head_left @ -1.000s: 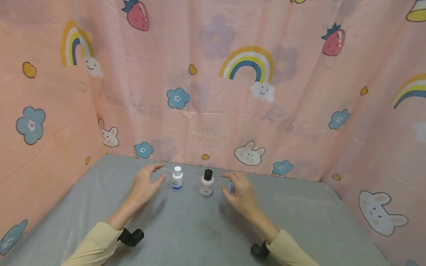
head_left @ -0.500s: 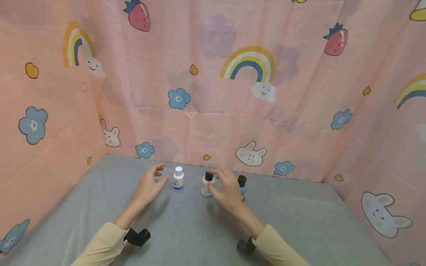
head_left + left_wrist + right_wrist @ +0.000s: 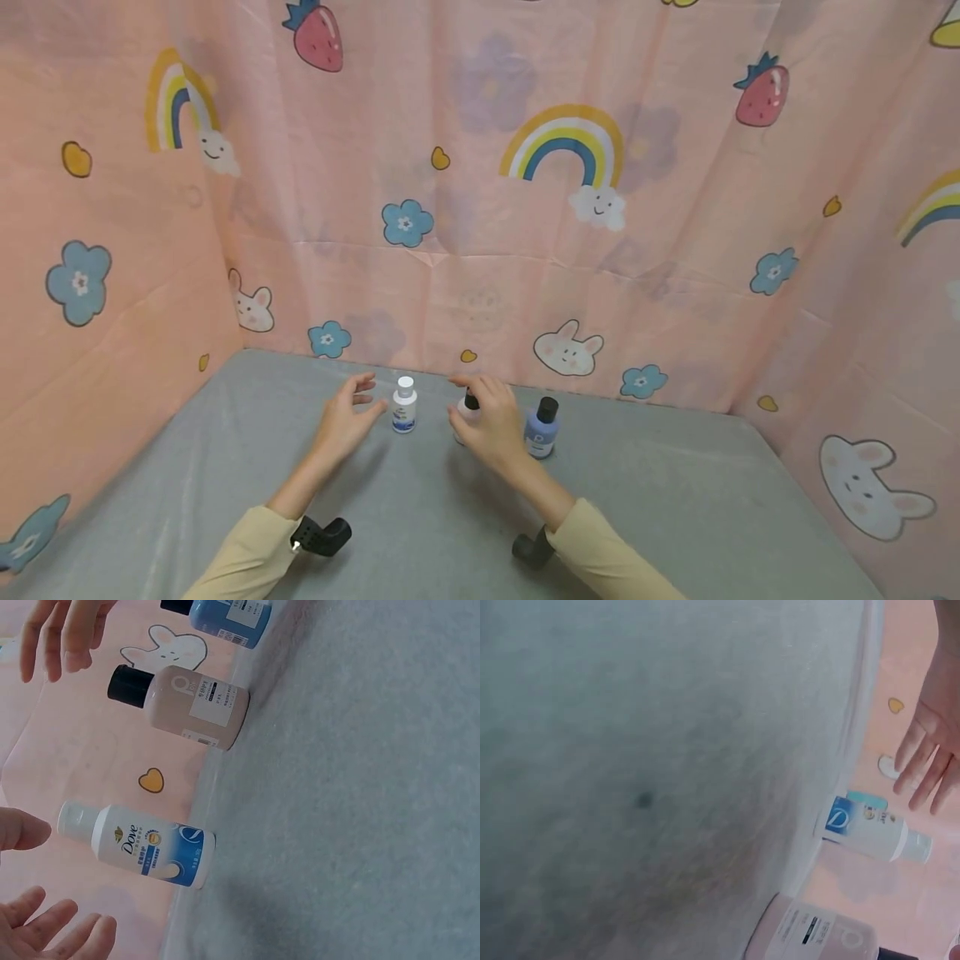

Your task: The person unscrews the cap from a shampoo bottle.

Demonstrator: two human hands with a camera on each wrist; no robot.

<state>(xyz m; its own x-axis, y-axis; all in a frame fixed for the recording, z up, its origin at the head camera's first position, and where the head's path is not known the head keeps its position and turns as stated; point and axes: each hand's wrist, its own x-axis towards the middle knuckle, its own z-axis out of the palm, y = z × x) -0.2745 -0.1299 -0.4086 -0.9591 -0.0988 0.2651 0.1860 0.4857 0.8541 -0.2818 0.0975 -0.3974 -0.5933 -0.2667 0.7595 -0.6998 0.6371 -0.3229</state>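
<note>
A white Dove bottle (image 3: 403, 412) with a blue label stands upright on the grey table. Beside its left side is my left hand (image 3: 343, 425), fingers spread and relaxed, thumb toward the cap and a gap between. The pale pink bottle (image 3: 169, 709) with a black cap stands in the middle, partly hidden in the head view behind my right hand (image 3: 491, 427). That hand's thumb and fingers are spread around the bottle's cap level; in the left wrist view its fingers hang apart from the cap. A blue-purple bottle (image 3: 541, 433) with a black cap stands right of the right hand.
The grey tabletop (image 3: 442, 533) extends toward me and to both sides. A pink patterned curtain (image 3: 337, 275) closes off the back and both sides, close behind the bottles. Black wrist cameras (image 3: 322, 537) sit at both sleeves.
My right hand has moved left, from beside the blue-purple bottle to the pink bottle, uncovering the blue-purple one. The left hand has shifted slightly right toward the Dove bottle. The bottles stay standing.
</note>
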